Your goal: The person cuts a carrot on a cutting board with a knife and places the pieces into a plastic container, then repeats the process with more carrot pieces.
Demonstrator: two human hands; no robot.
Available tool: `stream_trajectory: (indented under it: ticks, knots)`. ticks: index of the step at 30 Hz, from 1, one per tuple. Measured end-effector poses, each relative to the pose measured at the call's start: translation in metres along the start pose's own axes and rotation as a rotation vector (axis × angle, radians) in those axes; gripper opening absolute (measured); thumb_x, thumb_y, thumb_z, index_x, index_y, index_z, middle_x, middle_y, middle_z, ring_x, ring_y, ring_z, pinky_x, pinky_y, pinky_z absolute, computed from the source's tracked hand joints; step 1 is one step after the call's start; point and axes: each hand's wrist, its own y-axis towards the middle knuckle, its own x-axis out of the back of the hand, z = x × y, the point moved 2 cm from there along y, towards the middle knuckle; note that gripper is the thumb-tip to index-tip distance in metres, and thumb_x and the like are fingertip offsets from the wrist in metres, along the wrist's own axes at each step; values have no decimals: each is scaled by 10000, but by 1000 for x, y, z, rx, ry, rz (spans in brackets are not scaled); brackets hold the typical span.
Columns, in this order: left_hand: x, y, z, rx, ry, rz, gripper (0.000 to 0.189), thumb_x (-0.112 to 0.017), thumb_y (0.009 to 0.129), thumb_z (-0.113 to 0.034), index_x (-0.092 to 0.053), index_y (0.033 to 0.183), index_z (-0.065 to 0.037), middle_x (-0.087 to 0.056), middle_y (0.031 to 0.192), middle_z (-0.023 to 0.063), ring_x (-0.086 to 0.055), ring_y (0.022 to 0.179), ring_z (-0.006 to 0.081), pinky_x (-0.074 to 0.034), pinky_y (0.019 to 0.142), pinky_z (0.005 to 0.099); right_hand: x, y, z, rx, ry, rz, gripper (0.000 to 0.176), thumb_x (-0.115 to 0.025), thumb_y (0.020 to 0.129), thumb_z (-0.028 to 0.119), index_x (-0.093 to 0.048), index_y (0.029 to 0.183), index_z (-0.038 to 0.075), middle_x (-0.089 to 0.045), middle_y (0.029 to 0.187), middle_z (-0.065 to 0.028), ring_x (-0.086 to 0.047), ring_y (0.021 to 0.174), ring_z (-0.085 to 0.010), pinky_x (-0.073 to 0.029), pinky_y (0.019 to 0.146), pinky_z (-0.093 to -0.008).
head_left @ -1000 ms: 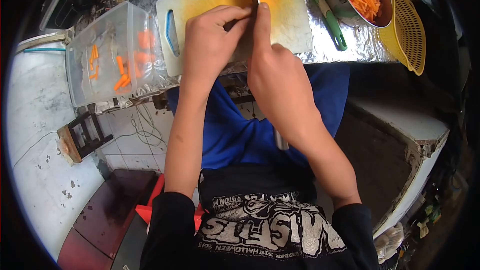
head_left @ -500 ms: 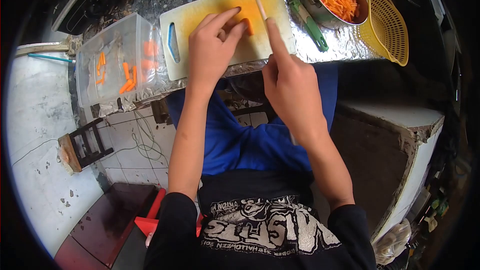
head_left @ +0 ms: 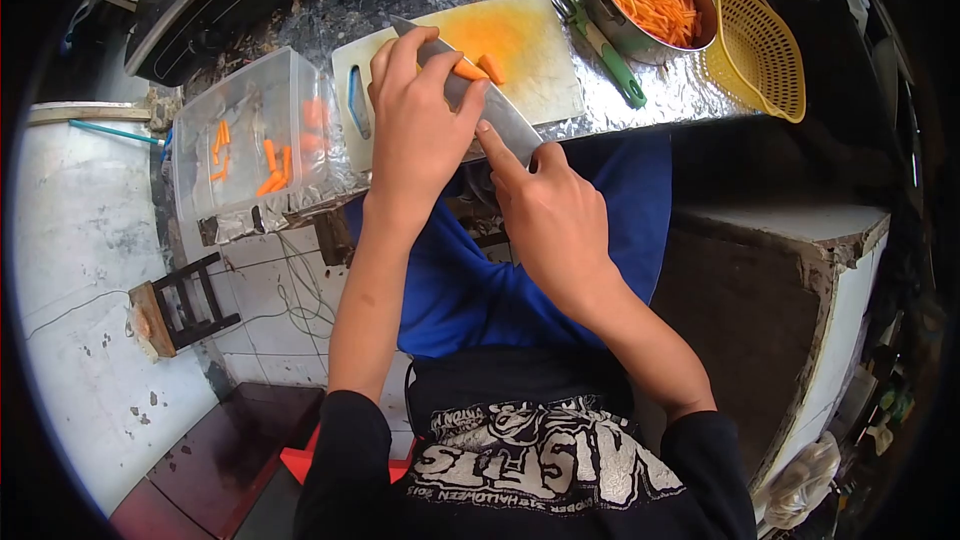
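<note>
My right hand [head_left: 550,205] is closed on a large kitchen knife [head_left: 510,128], its index finger stretched along the blade. The blade slants across the white cutting board [head_left: 545,35], its tip towards the far left. Over the blade is my left hand [head_left: 420,105], fingers bent, with a carrot piece [head_left: 467,70] between index fingertip and thumb; the grip is partly hidden. A second carrot piece [head_left: 491,68] lies on the board just right of the blade. Left of the board stands a clear plastic container [head_left: 240,90] with several carrot pieces [head_left: 268,170] inside.
A metal pot [head_left: 640,40] full of carrot strips [head_left: 650,0] stands at the back right beside a yellow basket [head_left: 757,50]. A green-handled peeler [head_left: 615,65] lies between pot and board. The foil-covered counter's front edge [head_left: 350,180] runs close to my lap.
The knife has swung from upright beside the carrot to slanting left across the board. My right hand moved left and nearer me. My left hand now reaches over the blade.
</note>
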Motion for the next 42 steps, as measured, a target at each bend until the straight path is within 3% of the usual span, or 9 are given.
stream_trajectory:
  ticks: [11, 16, 23, 26, 29, 31, 33, 36, 42]
  knots:
    - [14, 8, 9, -74, -111, 178, 186, -732, 852, -126, -737, 1010, -29, -645, 1244, 122, -566, 1206, 322, -438, 1038, 438, -3, 14, -5, 35, -56, 26, 744, -791, 757, 158, -545, 1457, 205, -604, 926, -172, -714, 774, -322, -581, 587, -407]
    - [27, 16, 14, -336, -25, 250, 195, -719, 866, -138, -753, 1041, -57, -661, 1230, 92, -574, 1215, 299, -454, 1006, 424, 0, 19, -6, 42, -61, 36, 629, -688, 842, 128, -554, 1452, 206, -604, 915, -176, -713, 752, -329, -580, 593, -418]
    - [39, 5, 44, -192, -27, 236, 213, -691, 886, -94, -741, 1090, -62, -686, 1139, 87, -631, 1105, 294, -460, 955, 379, 18, 31, -29, 1, -4, -37, 565, -624, 895, 103, -544, 1451, 167, -617, 827, -212, -688, 688, -383, -566, 609, -479]
    - [24, 5, 53, -205, -46, 401, 202, -668, 898, -99, -732, 1086, -65, -681, 1108, 72, -622, 1073, 277, -449, 934, 387, 16, 34, -35, 50, 133, -73, 588, -615, 907, 79, -477, 1478, 98, -630, 758, -254, -664, 676, -431, -547, 641, -517]
    - [17, 9, 49, -200, -1, 237, 202, -669, 911, -65, -727, 1102, -32, -691, 1114, 95, -654, 1047, 297, -489, 922, 387, 11, 31, -32, 12, 277, -48, 753, -589, 855, -71, -341, 1553, 64, -642, 747, -219, -665, 703, -420, -517, 684, -477]
    - [17, 0, 50, 70, -189, 199, 195, -676, 914, -77, -727, 1091, -15, -690, 1124, 105, -656, 1052, 304, -505, 909, 380, 7, 19, -21, -14, 338, -9, 771, -584, 855, -75, -306, 1563, 54, -640, 742, -216, -663, 696, -419, -515, 678, -483]
    - [16, -13, 47, 41, -190, 168, 208, -695, 891, -93, -727, 1082, -18, -681, 1106, 110, -645, 1042, 309, -501, 906, 398, 0, 9, -14, -2, 404, 43, 821, -571, 858, -78, -208, 1587, 24, -635, 734, -212, -657, 681, -416, -511, 666, -501]
    - [12, -28, 45, 34, -190, 122, 242, -761, 828, -113, -739, 1054, -28, -666, 1102, 112, -633, 1044, 310, -494, 920, 410, -9, 2, -2, -39, 443, 133, 781, -584, 909, 28, -180, 1577, -12, -622, 719, -277, -650, 663, -472, -535, 635, -556]
    - [1, -29, 42, 58, -146, 30, 266, -803, 788, -99, -747, 1043, -47, -667, 1094, 72, -629, 1047, 280, -486, 895, 398, -19, 3, 6, -13, 475, 128, 782, -571, 933, 33, -150, 1592, 2, -616, 688, -273, -647, 632, -473, -529, 620, -569]
